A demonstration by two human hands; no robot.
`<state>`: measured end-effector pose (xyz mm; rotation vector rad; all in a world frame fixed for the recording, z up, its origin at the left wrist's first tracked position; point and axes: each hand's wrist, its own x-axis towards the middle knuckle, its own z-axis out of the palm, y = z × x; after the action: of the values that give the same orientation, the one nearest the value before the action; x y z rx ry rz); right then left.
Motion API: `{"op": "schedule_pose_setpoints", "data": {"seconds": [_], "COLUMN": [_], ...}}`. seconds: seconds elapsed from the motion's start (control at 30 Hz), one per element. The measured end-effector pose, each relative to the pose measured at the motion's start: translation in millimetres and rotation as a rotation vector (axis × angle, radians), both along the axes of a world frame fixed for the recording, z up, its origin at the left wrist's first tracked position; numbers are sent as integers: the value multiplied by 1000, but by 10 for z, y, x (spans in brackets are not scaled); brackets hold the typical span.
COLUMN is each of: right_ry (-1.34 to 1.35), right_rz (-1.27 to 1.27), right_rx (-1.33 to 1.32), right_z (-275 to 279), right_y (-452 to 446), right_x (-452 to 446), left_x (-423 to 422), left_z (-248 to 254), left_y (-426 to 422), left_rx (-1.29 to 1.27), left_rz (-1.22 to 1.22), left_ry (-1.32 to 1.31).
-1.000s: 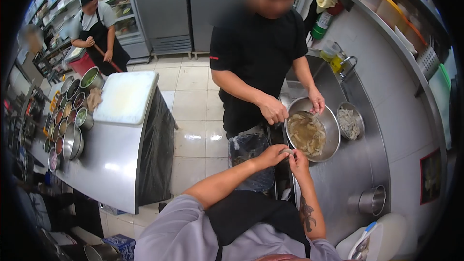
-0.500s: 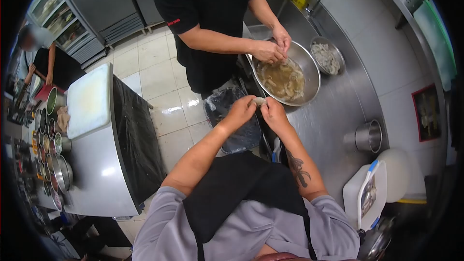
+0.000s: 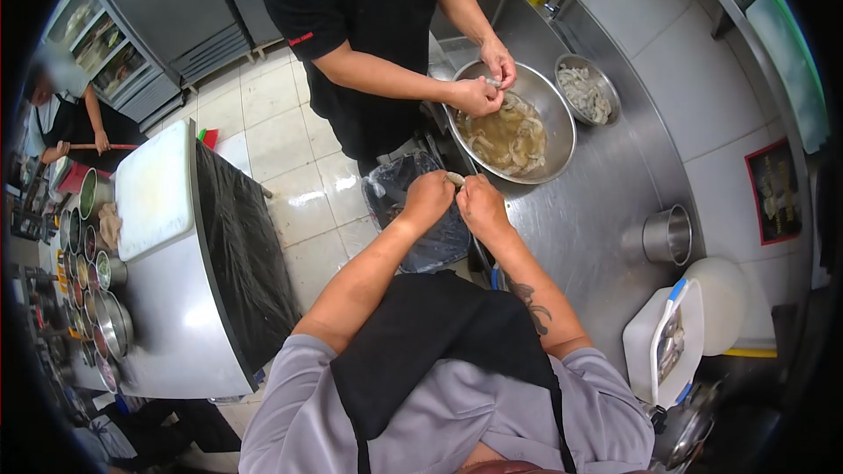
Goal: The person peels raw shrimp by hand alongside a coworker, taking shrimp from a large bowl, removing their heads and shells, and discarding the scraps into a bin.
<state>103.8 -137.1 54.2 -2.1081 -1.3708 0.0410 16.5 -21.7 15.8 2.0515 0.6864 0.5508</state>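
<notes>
Between the fingertips of both my hands is a small greyish shrimp (image 3: 455,178), partly covered by the fingers. My left hand (image 3: 428,199) is closed on its left end, and my right hand (image 3: 481,207) pinches the other end. Below them stands a bin lined with a dark plastic bag (image 3: 443,246). Just beyond my right hand, a large steel bowl (image 3: 562,110) holds shrimp in cloudy brownish water. A smaller steel bowl (image 3: 562,63) beside it contains pale, peeled-looking shrimp (image 3: 587,95).
A co-worker in black (image 3: 369,0) faces me, their hands (image 3: 487,92) holding a shrimp above the large bowl. On the steel counter (image 3: 588,211) are a metal pot (image 3: 667,235) and a white tub (image 3: 645,342). Left is a worktable with a white cutting board (image 3: 154,184).
My hands have shifted slightly left with the shrimp, the fingers curling tighter. The co-worker's hands have lifted a little from the bowl. At far left, another person now grips a red stick.
</notes>
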Motion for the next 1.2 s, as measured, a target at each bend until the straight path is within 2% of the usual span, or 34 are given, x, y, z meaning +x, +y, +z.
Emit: {"op": "schedule_pose_setpoints", "data": {"seconds": [0.03, 0.2, 0.3, 0.37, 0.4, 0.47, 0.5, 0.57, 0.7, 0.8, 0.87, 0.93, 1.2], "right_ry": [-19, 16, 188, 267, 348, 396, 441, 424, 293, 208, 203, 215, 175], "right_rz": [-14, -56, -22, -16, -8, 37, 79, 100, 162, 175, 215, 204, 192], "right_rx": [-4, 20, 17, -33, -82, -68, -49, -44, -57, -19, -90, -96, -89], "right_z": [-17, -24, -137, -189, -212, -335, -322, -285, -99, -5, -76, -55, 78], "right_y": [1, -31, -68, -96, -103, -101, -89, -105, -99, -105, -120, -138, -146], "right_x": [2, 225, 386, 442, 457, 498, 488, 445, 352, 260, 323, 313, 258], "left_x": [7, -84, -92, -83, -81, -78, -76, -77, -120, -128, -116, -120, -118], "left_z": [-41, -361, -368, -300, -192, 59, 88, 157, 309, 358, 329, 315, 393], "left_y": [7, 180, 104, 34, 21, 21, 5, -12, -44, -52, -50, -42, -84], "left_rx": [67, 29, 47, 129, 128, 31, 31, 249, 371, 397, 396, 340, 377], "left_rz": [23, 1, -40, -20, -17, -190, -190, -232, -263, -300, -327, -364, -310], "left_ry": [16, 97, 202, -16, -16, -289, -289, -305, -206, -130, -222, -182, -179]}}
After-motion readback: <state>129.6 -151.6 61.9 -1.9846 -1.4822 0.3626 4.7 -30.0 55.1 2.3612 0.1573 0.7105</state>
